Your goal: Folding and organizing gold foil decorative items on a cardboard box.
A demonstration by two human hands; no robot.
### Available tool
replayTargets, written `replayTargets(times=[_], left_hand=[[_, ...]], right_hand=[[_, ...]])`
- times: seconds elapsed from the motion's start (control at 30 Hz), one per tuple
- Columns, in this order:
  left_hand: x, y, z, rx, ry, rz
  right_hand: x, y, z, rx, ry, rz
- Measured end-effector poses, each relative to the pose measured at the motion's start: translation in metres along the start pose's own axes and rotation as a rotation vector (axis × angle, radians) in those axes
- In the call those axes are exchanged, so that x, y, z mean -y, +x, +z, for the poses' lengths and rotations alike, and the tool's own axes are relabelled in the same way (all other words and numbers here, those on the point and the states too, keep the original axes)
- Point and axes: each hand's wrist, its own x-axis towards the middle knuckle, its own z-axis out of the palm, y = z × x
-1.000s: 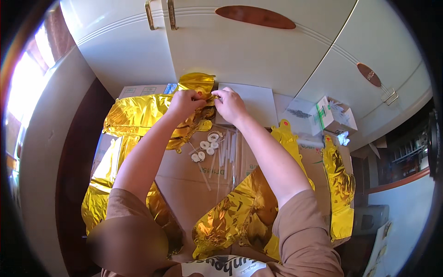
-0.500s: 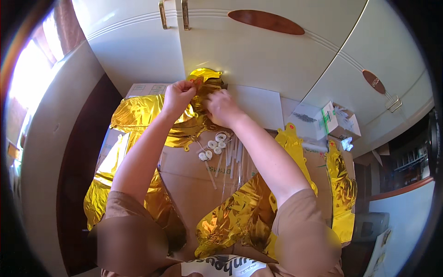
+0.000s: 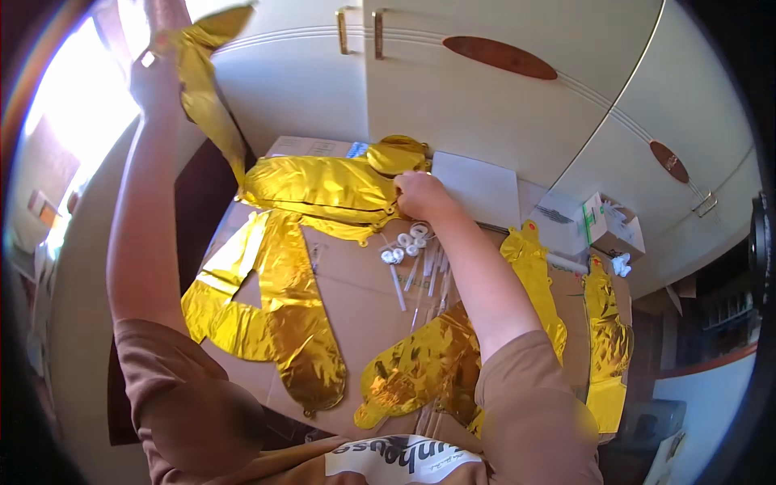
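Observation:
High at the upper left, my left hand [image 3: 155,81] is closed on a limp gold foil balloon [image 3: 200,89], which hangs down from it. Its fingers are partly blurred. My right hand [image 3: 422,196], fingers curled, is at the right end of a gold foil balloon pile [image 3: 319,184] by the cabinet; it seems to pinch a foil edge, with the fingertips partly hidden. Another rounded gold foil piece [image 3: 396,156] lies just behind that hand. In front of the pile, a flat A-shaped foil balloon [image 3: 297,315] is spread on the cardboard.
White tape rolls [image 3: 411,241] and clear straws [image 3: 432,271] lie mid-cardboard [image 3: 356,279]. More foil balloons rest at front [image 3: 416,364] and right [image 3: 608,323]. A small box [image 3: 612,226] stands right, beside crumpled tissue [image 3: 621,264]. Cabinet doors [image 3: 501,113] bound the back.
My left hand has swung up and left from the pile, carrying a gold foil balloon. My right hand stays near the pile's right end. The view has shifted slightly.

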Motion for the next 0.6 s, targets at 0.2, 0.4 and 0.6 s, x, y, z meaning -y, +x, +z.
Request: replayTargets(times=[0.2, 0.4, 0.6], left_hand=[[-0.088, 0.07, -0.047, -0.04, 0.174, 1.056], [-0.183, -0.155, -0.065, 0.75, -0.564, 0.23], [-0.22, -0.282, -0.069, 1.482, -0.745, 0.102]], right_hand=[[0.01, -0.007, -0.004, -0.186, 0.254, -0.013], [0.058, -0.146, -0.123, -0.462, 0.975, -0.359], [0.066, -0.29, -0.232, -0.6, 0.546, -0.549]])
